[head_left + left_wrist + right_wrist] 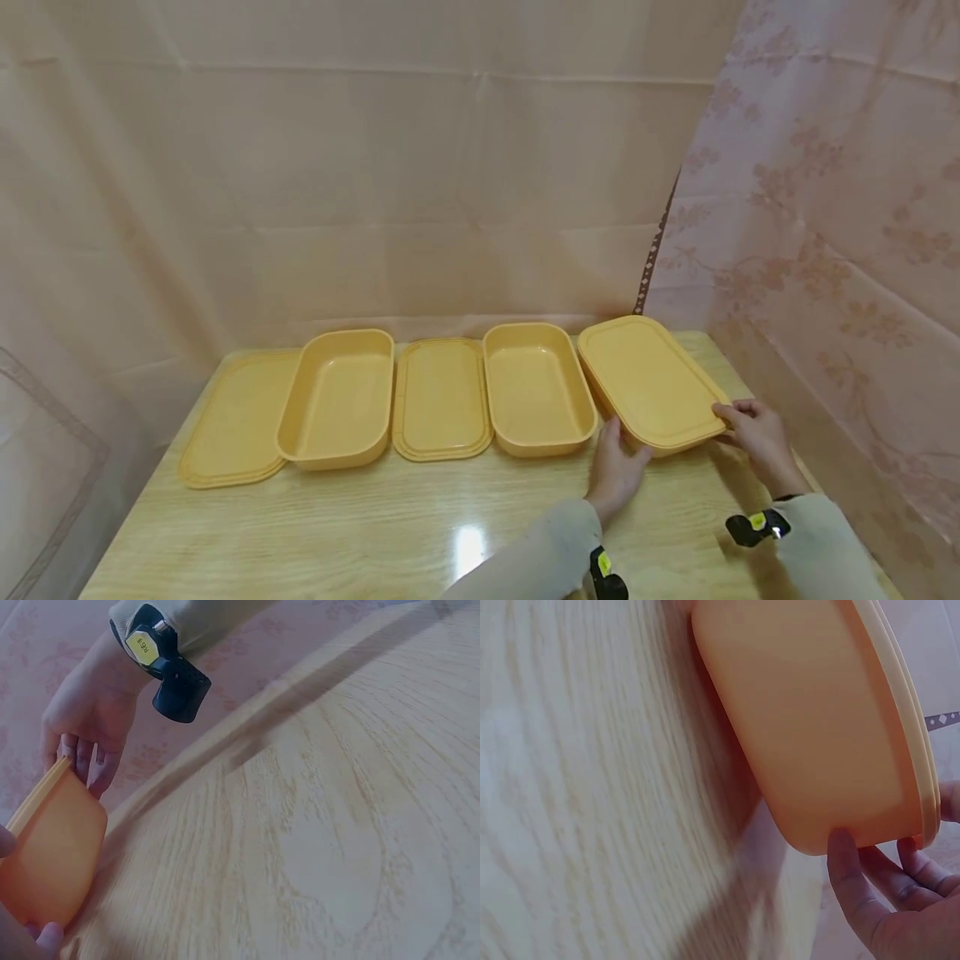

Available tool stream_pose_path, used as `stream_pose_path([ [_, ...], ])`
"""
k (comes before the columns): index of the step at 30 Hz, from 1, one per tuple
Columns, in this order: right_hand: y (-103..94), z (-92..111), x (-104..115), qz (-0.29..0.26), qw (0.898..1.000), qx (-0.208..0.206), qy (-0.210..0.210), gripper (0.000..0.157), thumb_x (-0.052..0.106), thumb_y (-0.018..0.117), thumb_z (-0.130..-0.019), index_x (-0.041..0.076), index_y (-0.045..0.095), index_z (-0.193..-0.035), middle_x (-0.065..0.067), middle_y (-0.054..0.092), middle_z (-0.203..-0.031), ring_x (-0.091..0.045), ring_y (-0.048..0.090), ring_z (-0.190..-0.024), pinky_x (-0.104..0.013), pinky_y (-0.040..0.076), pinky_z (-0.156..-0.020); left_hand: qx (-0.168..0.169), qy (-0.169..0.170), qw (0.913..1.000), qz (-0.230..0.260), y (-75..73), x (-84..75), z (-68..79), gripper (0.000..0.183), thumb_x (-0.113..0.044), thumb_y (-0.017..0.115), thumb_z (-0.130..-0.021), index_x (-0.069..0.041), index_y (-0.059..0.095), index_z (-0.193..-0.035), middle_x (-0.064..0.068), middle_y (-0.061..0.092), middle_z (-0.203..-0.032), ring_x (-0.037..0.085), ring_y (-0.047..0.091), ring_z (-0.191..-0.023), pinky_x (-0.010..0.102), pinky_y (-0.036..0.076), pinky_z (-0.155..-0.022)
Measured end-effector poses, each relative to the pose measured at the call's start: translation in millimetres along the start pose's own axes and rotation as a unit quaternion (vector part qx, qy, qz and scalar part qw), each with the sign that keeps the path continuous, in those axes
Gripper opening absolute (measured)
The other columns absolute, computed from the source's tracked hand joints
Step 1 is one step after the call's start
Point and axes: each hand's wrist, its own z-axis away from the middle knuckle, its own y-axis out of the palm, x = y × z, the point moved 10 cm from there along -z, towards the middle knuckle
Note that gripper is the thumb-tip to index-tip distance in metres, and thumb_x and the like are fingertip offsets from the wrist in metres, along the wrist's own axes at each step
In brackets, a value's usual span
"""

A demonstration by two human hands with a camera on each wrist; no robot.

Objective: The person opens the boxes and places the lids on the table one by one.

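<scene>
A yellow plastic food container (810, 727) stands at the right end of the table, turned at an angle, with its flat yellow lid (652, 379) on top. My right hand (761, 437) grips its near right corner, thumb on the lid's rim and fingers under and against the wall. My left hand (617, 475) holds the near left corner, partly cut off in the left wrist view. To its left is an uncovered yellow container (538, 387), close beside the lidded one.
Further left lie a smaller yellow lid (442, 398), another uncovered container (341, 396) and a larger lid (243, 421) partly behind that container. All are along the back of the wooden table (337, 533). A beige curtain (450, 167) hangs behind, a flowered one (840, 208) at right.
</scene>
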Motion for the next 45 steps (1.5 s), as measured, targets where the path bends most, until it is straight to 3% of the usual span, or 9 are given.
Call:
stream_pose_path([
  [4,2.2,-1,-3,-0.014,1.000,-0.003,-0.001,0.031,0.028,0.068,-0.091,0.005,0.049,-0.097,0.005,0.051,-0.085,0.000,0.059,-0.066,-0.022,0.058,-0.061,-0.003,-0.011,0.9999,-0.003,-0.9,2.6,-0.2,0.069,-0.020,0.072,-0.085,-0.001,0.043,-0.144,0.014,0.042,-0.151,0.030,0.039,-0.141,0.042,0.031,-0.117],
  [9,9.6,5,-1,0.022,1.000,0.020,-0.001,0.033,0.025,0.058,-0.097,-0.004,0.044,-0.105,0.001,0.049,-0.088,-0.001,0.057,-0.067,-0.024,0.059,-0.064,-0.017,-0.018,0.9996,-0.015,-1.5,7.3,3.1,0.069,-0.018,0.073,-0.083,-0.001,0.044,-0.143,0.012,0.044,-0.150,0.029,0.041,-0.140,0.042,0.033,-0.116],
  [16,7.7,1,-11,0.018,1.000,0.019,0.015,0.033,0.027,0.060,-0.095,-0.001,0.045,-0.105,0.005,0.051,-0.085,0.000,0.058,-0.067,-0.023,0.058,-0.064,-0.024,-0.023,0.9990,-0.029,-3.9,4.7,4.4,0.068,-0.020,0.072,-0.084,-0.004,0.044,-0.144,0.009,0.043,-0.151,0.027,0.039,-0.141,0.041,0.033,-0.117],
  [23,8.4,8,-9,0.042,0.999,0.012,0.030,0.033,0.022,0.057,-0.096,-0.006,0.044,-0.108,0.003,0.050,-0.083,-0.001,0.056,-0.065,-0.021,0.057,-0.063,-0.034,-0.025,0.9981,-0.045,-4.1,4.1,3.6,0.067,-0.018,0.071,-0.084,-0.003,0.045,-0.144,0.010,0.045,-0.150,0.028,0.041,-0.140,0.042,0.034,-0.115],
  [26,9.6,8,-5,0.055,0.998,0.015,0.018,0.033,0.022,0.056,-0.096,-0.006,0.045,-0.108,0.004,0.051,-0.082,0.000,0.057,-0.065,-0.021,0.057,-0.064,-0.041,-0.019,0.9978,-0.047,-4.9,3.3,1.5,0.067,-0.017,0.071,-0.084,-0.003,0.045,-0.144,0.010,0.045,-0.150,0.028,0.042,-0.139,0.042,0.035,-0.115],
  [34,16.2,14,-2,0.080,0.994,0.074,0.000,0.037,0.023,0.055,-0.098,-0.011,0.042,-0.109,0.004,0.051,-0.083,0.000,0.057,-0.067,-0.023,0.058,-0.068,-0.048,-0.040,0.9967,-0.051,-8.4,8.9,4.1,0.066,-0.016,0.070,-0.084,-0.007,0.045,-0.145,0.006,0.047,-0.150,0.025,0.043,-0.139,0.040,0.035,-0.115],
  [41,21.9,9,4,0.086,0.992,0.095,-0.014,0.035,0.025,0.057,-0.098,-0.006,0.042,-0.104,0.004,0.048,-0.085,-0.001,0.055,-0.069,-0.022,0.058,-0.069,-0.064,-0.039,0.9963,-0.043,-14.3,4.8,2.1,0.069,-0.015,0.071,-0.083,-0.007,0.044,-0.145,0.008,0.049,-0.148,0.026,0.045,-0.137,0.041,0.038,-0.113],
  [45,22.0,9,5,0.101,0.990,0.101,-0.009,0.038,0.025,0.056,-0.098,-0.008,0.041,-0.110,0.003,0.049,-0.088,-0.001,0.054,-0.070,-0.022,0.058,-0.069,-0.063,-0.034,0.9963,-0.047,-13.9,2.8,2.3,0.071,-0.016,0.072,-0.081,-0.007,0.043,-0.146,0.010,0.050,-0.147,0.028,0.046,-0.136,0.041,0.039,-0.112],
])
